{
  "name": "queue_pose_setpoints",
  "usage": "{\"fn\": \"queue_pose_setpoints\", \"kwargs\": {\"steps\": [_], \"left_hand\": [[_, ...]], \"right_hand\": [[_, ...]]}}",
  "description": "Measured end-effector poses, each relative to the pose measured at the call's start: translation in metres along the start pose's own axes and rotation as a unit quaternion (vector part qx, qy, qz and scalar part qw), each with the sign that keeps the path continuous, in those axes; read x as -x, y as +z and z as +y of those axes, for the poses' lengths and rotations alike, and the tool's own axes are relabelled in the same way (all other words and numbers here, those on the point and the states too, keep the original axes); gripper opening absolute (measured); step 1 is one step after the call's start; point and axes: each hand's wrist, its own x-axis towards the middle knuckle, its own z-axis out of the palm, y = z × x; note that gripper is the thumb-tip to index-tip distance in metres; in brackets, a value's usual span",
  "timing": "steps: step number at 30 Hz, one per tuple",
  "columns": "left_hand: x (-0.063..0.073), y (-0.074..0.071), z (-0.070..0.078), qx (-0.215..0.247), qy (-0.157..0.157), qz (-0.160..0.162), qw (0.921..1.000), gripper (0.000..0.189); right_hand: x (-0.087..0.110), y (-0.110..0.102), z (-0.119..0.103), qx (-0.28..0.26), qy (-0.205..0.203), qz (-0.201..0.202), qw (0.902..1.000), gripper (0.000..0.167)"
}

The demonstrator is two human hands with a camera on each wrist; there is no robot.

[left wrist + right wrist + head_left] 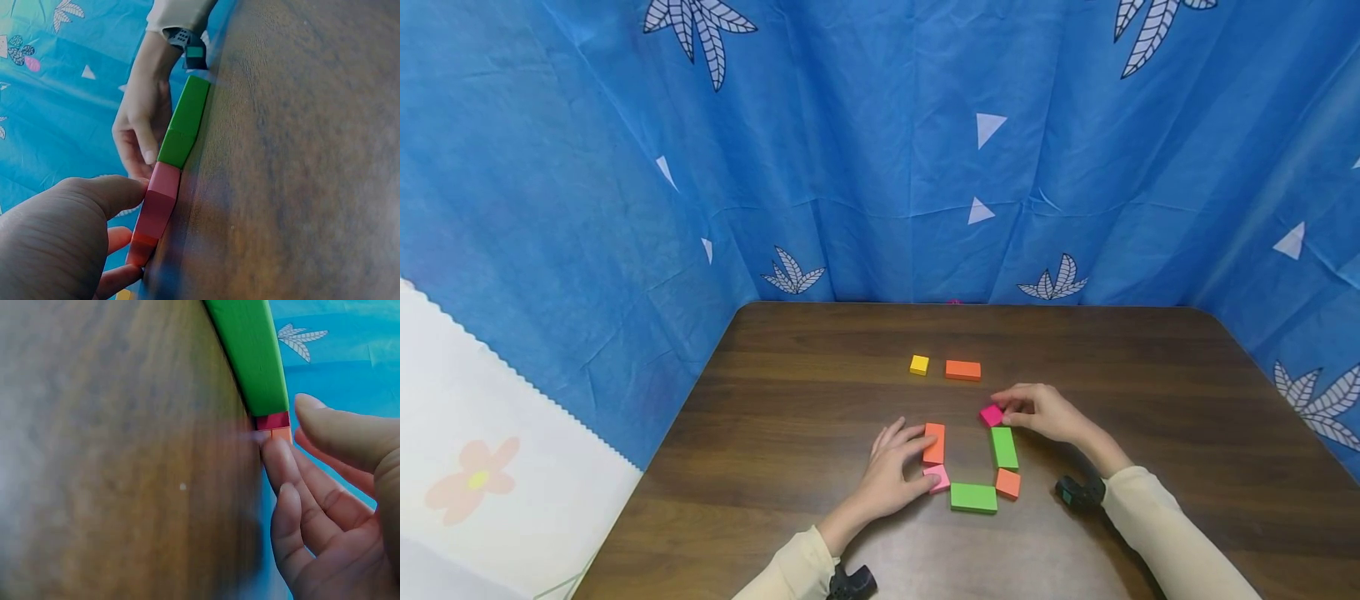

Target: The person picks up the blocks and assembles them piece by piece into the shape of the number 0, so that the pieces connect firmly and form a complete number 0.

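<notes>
My left hand (889, 473) lies at the left side of a ring of blocks, fingers spread. Its thumb touches a pink block (937, 478), and a finger reaches over an orange block (934, 443) just behind it. At the ring's far right corner, my right hand (1042, 413) pinches a small magenta block (992, 415) between thumb and fingers. That block sits at the far end of a green block (1004, 448); in the right wrist view, only a sliver of magenta shows past the green. A small orange block (1008, 484) and another green block (973, 497) form the near side.
Farther back on the brown wooden table (820, 350) are a yellow block (919, 365) and a long orange block (963, 370). A blue patterned curtain (865, 150) hangs behind the table's far edge. Both wrists wear black camera bands.
</notes>
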Motion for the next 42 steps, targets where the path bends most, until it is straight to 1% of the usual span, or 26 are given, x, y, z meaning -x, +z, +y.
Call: {"fn": "queue_pose_setpoints", "kwargs": {"steps": [3,6,10,17,21,27,35,42], "left_hand": [[0.0,0.001,0.0,0.0,0.004,0.001,1.0,0.052],[-0.001,0.001,0.0,0.001,0.007,0.003,1.0,0.052],[-0.001,0.001,0.001,0.001,0.002,0.0,1.0,0.052],[-0.001,0.002,0.002,-0.003,0.0,0.0,1.0,0.052],[-0.001,0.003,0.002,-0.003,-0.002,-0.004,1.0,0.051],[0.0,0.002,0.002,-0.001,-0.007,-0.004,1.0,0.052],[0.0,0.001,0.001,-0.003,-0.001,-0.001,1.0,0.052],[0.0,0.0,0.001,-0.002,0.001,-0.003,1.0,0.052]], "right_hand": [[0.005,0.001,-0.002,0.006,-0.004,0.019,0.9998,0.042],[0.013,0.005,-0.007,0.017,-0.007,0.048,0.9987,0.049],[0.026,0.013,-0.016,0.039,-0.011,0.077,0.9962,0.059],[0.053,0.029,-0.036,0.079,0.007,0.081,0.9935,0.072],[0.061,0.04,-0.042,0.105,0.02,0.079,0.9911,0.077],[0.064,0.053,-0.039,0.146,0.027,0.089,0.9848,0.077],[0.066,0.058,-0.036,0.158,0.034,0.09,0.9827,0.069],[0.068,0.06,-0.034,0.182,0.029,0.089,0.9788,0.069]]}}
